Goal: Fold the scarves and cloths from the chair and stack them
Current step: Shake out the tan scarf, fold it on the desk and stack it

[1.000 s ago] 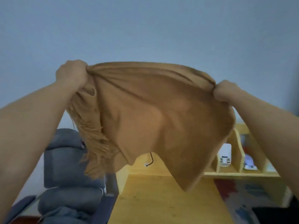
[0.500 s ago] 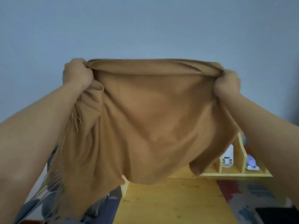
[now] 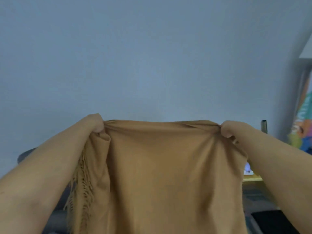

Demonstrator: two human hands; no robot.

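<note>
Hanging from both hands' curled fingers (image 3: 98,127), the tan scarf (image 3: 162,174) spreads between them.

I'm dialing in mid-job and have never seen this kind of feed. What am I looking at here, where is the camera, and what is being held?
There is no machine here: a person works with two bare hands. The single picture comes from a wide-angle camera worn on the person's head, so the forearms reach in from the bottom corners. The left hand and the right hand each grip a top corner of a tan scarf, holding it stretched out in front of a plain grey-blue wall. The scarf hangs down past the bottom of the picture, and its fringe dangles under the left hand. It hides most of what lies below. Only a sliver of a yellow wooden shelf shows on the right, and a grey chair peeks out on the left.
</note>
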